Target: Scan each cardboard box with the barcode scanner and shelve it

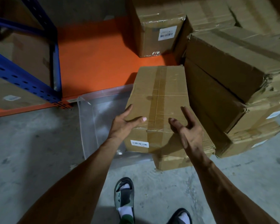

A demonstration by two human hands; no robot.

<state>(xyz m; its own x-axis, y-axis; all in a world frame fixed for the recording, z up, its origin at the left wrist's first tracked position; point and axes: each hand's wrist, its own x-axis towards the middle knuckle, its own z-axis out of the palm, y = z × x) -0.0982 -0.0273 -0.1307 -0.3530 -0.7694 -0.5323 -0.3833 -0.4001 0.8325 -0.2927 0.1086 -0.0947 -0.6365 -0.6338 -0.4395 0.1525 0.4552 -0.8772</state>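
A taped cardboard box [158,97] lies in front of me, resting on a lower box [170,160]. A white barcode label [139,143] is on its near face. My left hand [124,122] grips the box's near left corner, thumb on top and fingers down the left side. My right hand [188,131] hovers at the box's near right edge with fingers spread and relaxed; whether it touches the cardboard is unclear. No barcode scanner is in view.
More cardboard boxes are stacked to the right [242,75] and behind, one with a barcode label [166,33]. An orange shelf deck [94,59] with a blue upright [21,78] stands at left. A clear plastic sheet [103,113] lies on the concrete floor. My sandalled feet [124,198] are below.
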